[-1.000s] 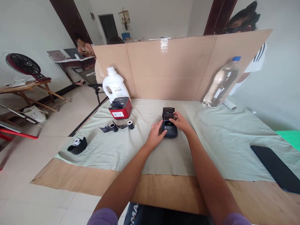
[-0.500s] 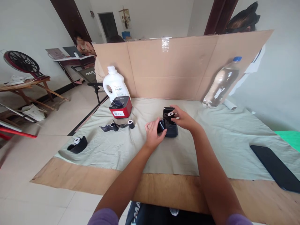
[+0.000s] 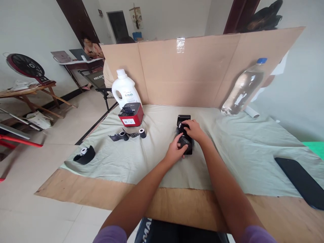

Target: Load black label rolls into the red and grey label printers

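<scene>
A small black device with its lid raised [image 3: 184, 117], printer-like in shape, lies mid-table on the cloth. My right hand [image 3: 194, 130] grips a dark roll with a white core [image 3: 180, 125] over the device, fingers curled round its far side. Just nearer me, my left hand [image 3: 174, 150] has thumb and fingers on the glossy black strip [image 3: 184, 142] that seems to come off that roll. Both hands hide much of the device body. To the left are two more black rolls, one [image 3: 142, 133] with a white core and another [image 3: 124, 135] with loose film.
A red-and-black box-shaped device [image 3: 131, 116] stands before a white jug [image 3: 125, 89]. At the left is a black curved holder [image 3: 87, 156] with a white roll. A clear bottle [image 3: 243, 88] leans on the cardboard screen [image 3: 182, 76]. A dark phone [image 3: 300, 182] lies right.
The left hand has moved right and nearer me, bringing the black strip down over the device's front. The right hand has tilted the roll and shifted it slightly left. The view has turned a little.
</scene>
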{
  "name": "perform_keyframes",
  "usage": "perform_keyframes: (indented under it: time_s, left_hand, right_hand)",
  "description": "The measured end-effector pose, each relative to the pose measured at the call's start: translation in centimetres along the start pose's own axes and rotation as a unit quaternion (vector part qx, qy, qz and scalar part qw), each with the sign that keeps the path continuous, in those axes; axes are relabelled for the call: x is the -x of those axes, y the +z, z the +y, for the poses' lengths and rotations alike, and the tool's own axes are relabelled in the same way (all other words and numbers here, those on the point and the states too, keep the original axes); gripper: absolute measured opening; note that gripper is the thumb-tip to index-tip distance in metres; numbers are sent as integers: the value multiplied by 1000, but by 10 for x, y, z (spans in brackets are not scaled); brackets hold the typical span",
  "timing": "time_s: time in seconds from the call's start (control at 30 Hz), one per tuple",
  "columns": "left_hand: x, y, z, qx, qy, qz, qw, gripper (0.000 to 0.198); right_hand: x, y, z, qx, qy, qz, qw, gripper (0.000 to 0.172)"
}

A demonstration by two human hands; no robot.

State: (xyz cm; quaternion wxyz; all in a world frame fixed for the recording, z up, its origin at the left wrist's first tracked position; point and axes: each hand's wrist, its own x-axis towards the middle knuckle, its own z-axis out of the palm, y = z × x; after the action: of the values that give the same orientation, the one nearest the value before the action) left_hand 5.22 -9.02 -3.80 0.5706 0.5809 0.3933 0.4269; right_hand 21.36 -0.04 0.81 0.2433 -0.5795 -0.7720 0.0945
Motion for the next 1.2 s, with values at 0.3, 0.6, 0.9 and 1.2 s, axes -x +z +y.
perform_keyframes:
  time_s: [0.3,0.6,0.9,1.2]
  left_hand:
    - [-3,0,0,6,-30,-46,998,77]
    - [-6,-1,-3,-16,-19,-55,998,59]
    - [-6,-1,-3,-15,-22,-65,998,57]
    - [-6,-3,-8,-41,-25,-76,996,26]
  right_hand:
    - [1,11,0,39,34,-9,999,40]
    - [1,18,5,3,82,12,997,29]
    - [-1,18,4,-116,123,150,974,63]
    - [3,-6,6,-196,31,100,975,41]
